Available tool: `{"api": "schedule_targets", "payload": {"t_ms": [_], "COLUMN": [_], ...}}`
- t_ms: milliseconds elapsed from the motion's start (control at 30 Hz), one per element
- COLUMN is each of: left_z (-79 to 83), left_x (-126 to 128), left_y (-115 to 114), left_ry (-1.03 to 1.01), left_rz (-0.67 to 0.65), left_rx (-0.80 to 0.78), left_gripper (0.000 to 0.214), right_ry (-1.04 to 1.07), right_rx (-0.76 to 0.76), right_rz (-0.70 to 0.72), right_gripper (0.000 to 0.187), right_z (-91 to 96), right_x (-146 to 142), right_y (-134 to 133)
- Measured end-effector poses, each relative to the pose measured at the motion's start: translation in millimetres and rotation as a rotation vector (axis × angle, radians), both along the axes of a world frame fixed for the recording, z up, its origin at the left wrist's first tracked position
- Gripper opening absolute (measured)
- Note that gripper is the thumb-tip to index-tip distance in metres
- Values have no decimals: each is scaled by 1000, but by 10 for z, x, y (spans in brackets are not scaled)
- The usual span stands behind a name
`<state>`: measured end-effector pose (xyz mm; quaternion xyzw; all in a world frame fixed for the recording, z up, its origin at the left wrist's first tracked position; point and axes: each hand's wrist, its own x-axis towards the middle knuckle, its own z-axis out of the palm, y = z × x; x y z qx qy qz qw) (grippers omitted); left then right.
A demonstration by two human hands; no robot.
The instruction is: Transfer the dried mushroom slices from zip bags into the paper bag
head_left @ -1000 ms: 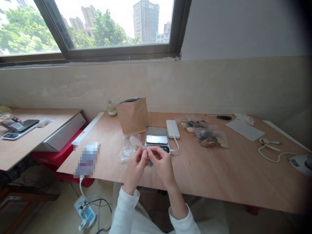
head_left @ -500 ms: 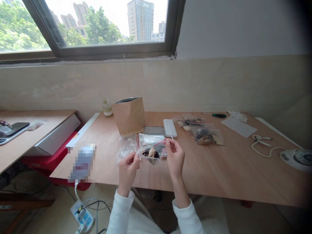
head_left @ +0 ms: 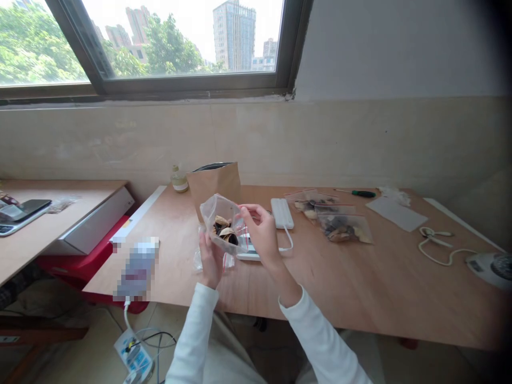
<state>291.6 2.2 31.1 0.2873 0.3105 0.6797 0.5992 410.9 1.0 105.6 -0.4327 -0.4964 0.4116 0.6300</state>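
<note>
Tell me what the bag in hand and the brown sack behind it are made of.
The zip bag looks like thin, glossy clear plastic: see-through, creased walls. The brown sack looks like matte kraft paper, no shine; its dark rim may be foil lining, hard to tell.

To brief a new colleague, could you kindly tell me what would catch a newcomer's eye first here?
A clear zip bag of dark and tan pieces is held up between the left hand and right hand, above the light wooden table. Behind it stands a brown paper bag.
</note>
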Motion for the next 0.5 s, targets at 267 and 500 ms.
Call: {"api": "schedule_targets", "payload": {"t_ms": [267, 500], "left_z": [-226, -539], "left_x": [-86, -127], "left_y": [268, 349], "left_ry": [-231, -302], "left_rz": [120, 189], "left_rx": [-163, -184], "left_gripper": [34, 38], "right_ry": [-487, -1098], "right_rx": [351, 247], "right_rz": [175, 468], "right_gripper": [20, 37], "right_z": [109, -207], "right_x": [-177, -316], "right_y": [-49, 262]}}
